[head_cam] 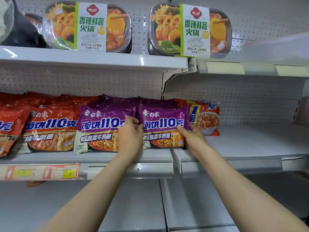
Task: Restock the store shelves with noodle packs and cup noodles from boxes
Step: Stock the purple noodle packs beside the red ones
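A purple noodle pack (164,124) stands upright at the front of the middle shelf (157,155). My left hand (131,134) grips its left edge and my right hand (192,133) grips its right edge. A second purple noodle pack (102,129) stands just to its left, with more purple packs behind both. Red noodle packs (50,128) fill the shelf's left part. An orange noodle pack (208,119) stands to the right of the held pack.
Two hot-pot bowl meals (87,27) (190,30) stand on the upper shelf (100,59). The right-hand middle shelf section (250,141) lies bare beyond the orange pack. A price-tag strip (40,172) runs along the shelf edge at left. The bottom shelf (133,206) lies below my arms.
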`<state>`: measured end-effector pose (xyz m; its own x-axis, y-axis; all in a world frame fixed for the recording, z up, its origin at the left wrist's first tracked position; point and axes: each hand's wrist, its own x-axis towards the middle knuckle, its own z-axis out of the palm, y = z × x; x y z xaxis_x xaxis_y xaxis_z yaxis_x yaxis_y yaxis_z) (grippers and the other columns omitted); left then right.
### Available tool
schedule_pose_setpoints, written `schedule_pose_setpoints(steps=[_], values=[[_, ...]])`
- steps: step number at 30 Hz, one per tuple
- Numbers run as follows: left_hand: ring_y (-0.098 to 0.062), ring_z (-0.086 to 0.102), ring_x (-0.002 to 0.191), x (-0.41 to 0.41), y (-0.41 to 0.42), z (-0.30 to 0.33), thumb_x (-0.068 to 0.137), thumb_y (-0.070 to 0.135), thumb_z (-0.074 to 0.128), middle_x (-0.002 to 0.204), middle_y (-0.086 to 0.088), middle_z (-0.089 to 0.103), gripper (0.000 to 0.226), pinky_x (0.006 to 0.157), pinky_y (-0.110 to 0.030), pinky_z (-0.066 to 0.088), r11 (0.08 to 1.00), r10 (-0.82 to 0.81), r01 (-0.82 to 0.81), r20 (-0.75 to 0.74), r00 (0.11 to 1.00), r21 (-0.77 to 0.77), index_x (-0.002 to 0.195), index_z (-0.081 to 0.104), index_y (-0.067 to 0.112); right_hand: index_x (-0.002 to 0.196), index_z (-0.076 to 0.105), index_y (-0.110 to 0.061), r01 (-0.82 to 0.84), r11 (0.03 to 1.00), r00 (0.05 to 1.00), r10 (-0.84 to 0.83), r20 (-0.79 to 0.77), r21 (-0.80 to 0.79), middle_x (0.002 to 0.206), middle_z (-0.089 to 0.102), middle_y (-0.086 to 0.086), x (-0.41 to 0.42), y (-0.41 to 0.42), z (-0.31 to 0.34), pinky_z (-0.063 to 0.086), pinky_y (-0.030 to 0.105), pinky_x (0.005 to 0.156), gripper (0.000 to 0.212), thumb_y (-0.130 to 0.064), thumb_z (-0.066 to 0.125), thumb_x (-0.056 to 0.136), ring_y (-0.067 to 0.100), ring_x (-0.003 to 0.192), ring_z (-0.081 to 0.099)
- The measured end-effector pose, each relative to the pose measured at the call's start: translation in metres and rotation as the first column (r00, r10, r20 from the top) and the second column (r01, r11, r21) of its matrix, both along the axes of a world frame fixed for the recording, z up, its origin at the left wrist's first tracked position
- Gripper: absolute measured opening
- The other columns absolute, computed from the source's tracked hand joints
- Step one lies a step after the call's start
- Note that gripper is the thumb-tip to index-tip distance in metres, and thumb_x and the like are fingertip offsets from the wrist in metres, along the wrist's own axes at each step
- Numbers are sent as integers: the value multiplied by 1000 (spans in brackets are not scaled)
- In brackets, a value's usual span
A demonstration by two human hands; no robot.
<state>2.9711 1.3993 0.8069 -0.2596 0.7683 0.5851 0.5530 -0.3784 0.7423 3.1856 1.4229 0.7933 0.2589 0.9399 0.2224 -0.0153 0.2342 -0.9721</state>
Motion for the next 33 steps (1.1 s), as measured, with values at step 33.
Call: schedule_pose_setpoints(steps=[33], values=[[-30, 44, 133, 47, -48, -38, 97, 44, 58, 147, -12, 43, 61, 109, -45, 41, 988, -71, 39, -212, 975, -150, 143, 43, 6, 132, 60, -17, 151, 987, 763, -155, 628, 61, 130, 64, 1, -18, -65, 7, 45, 31, 94, 37, -38, 48, 105, 20, 119, 58]])
